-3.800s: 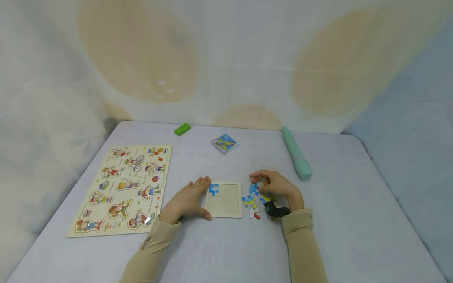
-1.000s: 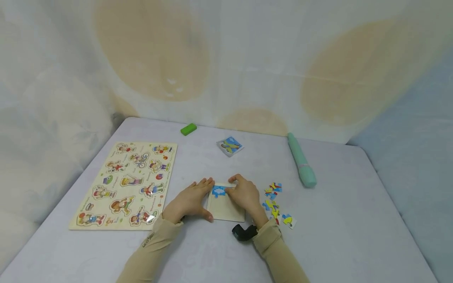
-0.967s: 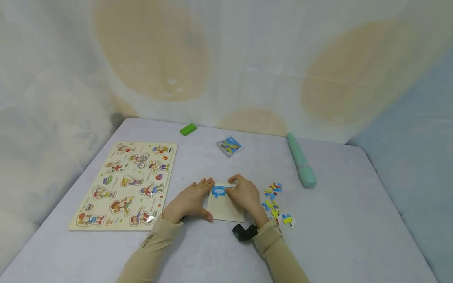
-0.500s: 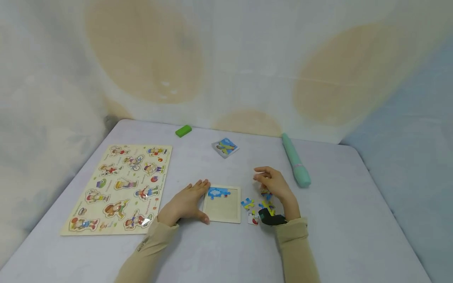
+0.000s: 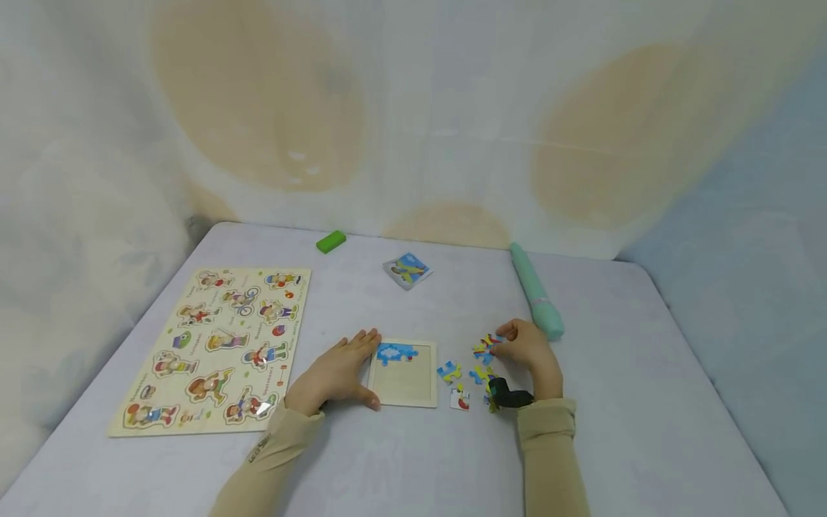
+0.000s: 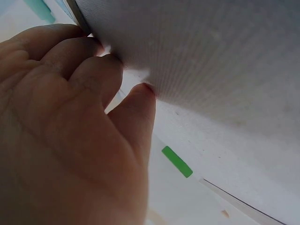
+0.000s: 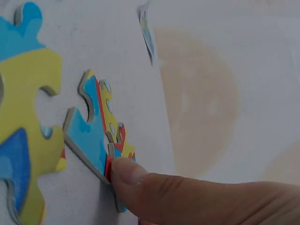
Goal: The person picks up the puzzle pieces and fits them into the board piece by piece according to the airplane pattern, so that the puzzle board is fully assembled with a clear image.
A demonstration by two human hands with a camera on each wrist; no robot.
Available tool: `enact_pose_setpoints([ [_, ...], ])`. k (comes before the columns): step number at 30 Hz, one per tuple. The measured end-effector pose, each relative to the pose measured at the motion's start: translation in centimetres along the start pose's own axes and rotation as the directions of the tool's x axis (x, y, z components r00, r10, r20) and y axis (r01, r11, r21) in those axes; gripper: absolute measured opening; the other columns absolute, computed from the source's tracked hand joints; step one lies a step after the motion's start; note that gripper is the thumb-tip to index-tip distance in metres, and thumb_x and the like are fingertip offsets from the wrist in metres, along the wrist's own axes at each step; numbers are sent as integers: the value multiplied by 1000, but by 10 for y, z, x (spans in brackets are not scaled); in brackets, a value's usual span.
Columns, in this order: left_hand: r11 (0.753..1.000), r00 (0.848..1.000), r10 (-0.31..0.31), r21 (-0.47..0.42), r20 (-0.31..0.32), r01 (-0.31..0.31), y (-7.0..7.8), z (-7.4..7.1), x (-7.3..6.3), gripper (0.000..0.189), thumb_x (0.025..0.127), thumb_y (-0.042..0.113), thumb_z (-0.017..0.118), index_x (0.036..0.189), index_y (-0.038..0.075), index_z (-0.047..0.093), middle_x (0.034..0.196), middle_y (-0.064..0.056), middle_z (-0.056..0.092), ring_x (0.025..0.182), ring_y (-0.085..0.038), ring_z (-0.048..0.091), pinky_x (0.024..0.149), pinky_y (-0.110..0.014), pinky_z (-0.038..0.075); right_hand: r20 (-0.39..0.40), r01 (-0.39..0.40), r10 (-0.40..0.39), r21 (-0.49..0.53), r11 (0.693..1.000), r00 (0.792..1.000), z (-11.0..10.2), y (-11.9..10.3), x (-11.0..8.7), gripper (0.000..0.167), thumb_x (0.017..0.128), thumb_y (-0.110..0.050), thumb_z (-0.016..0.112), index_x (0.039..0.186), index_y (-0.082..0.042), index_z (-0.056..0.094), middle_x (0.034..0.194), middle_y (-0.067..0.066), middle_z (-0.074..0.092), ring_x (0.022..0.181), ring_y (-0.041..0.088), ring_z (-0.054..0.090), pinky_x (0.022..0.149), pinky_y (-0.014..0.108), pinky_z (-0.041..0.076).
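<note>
My left hand point(image 5: 339, 372) lies along the left edge of a small square wooden puzzle tray point(image 5: 433, 373), fingers straight and thumb spread. In the left wrist view its fingers point(image 6: 96, 75) touch down by the tray's rim. Joined blue sky pieces point(image 5: 395, 352) fill the tray's upper left. My right hand point(image 5: 528, 352) is over the loose pieces right of the tray, pinching a multicoloured puzzle piece point(image 7: 125, 149) between thumb and fingers. A blue, red and yellow piece point(image 7: 89, 133) lies against it. The far fingertips are hidden in the right wrist view.
Nearer loose pieces include a yellow-blue one point(image 5: 449, 371) and a white-red one point(image 5: 460, 398). At left lies a large figure puzzle board point(image 5: 209, 355). Farther back are a green block point(image 5: 331, 241), a picture card point(image 5: 408, 271) and a mint-green club-shaped object point(image 5: 538, 294).
My right hand left the tray, where a further blue piece now sits beside the first, and moved right to the loose pieces, closing on one. The left hand stays at the tray's edge.
</note>
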State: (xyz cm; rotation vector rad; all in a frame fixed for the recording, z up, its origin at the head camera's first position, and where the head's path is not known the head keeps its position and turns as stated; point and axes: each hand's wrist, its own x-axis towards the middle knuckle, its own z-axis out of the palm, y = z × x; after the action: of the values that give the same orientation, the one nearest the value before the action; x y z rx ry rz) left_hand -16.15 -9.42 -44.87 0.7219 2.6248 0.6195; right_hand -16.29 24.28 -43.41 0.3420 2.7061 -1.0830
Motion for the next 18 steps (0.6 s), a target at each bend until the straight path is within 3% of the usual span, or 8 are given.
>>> enact_pose_setpoints([
  [5, 1000, 1000, 0, 4, 2, 0, 0, 0, 0, 115, 60, 40, 90, 150, 1, 31, 159, -13, 27, 150, -31, 20, 123, -51, 17, -11, 31, -31, -36, 999, 999, 2, 0, -1, 35, 79, -8, 74, 109, 4, 60, 113, 24, 60, 102, 34, 56, 86, 45, 50],
  [11, 1000, 1000, -3, -4, 5, 3, 0, 0, -1, 115, 60, 40, 90, 150, 1, 31, 160, -14, 26, 150, -32, 20, 123, -51, 16, -44, 153, -154, -25, 988, 987, 6, 0, 4, 23, 82, -5, 69, 102, -1, 59, 97, 17, 63, 87, 26, 58, 71, 30, 48],
  [16, 1000, 1000, -13, 6, 7, 13, 0, 0, -1, 115, 60, 40, 90, 151, 3, 30, 160, -11, 26, 150, -30, 19, 123, -50, 16, -61, 188, -184, 74, 979, 981, 11, -8, 7, 24, 91, -9, 65, 114, -2, 61, 105, 20, 64, 92, 28, 64, 70, 29, 54],
  [18, 1000, 1000, -17, 15, 10, 16, 1, 0, -1, 115, 60, 40, 90, 151, 4, 30, 160, -10, 25, 150, -29, 19, 124, -49, 15, -53, 192, -187, 136, 972, 981, 14, -12, 7, 28, 91, -8, 65, 116, 1, 60, 103, 22, 66, 84, 26, 66, 67, 27, 55],
])
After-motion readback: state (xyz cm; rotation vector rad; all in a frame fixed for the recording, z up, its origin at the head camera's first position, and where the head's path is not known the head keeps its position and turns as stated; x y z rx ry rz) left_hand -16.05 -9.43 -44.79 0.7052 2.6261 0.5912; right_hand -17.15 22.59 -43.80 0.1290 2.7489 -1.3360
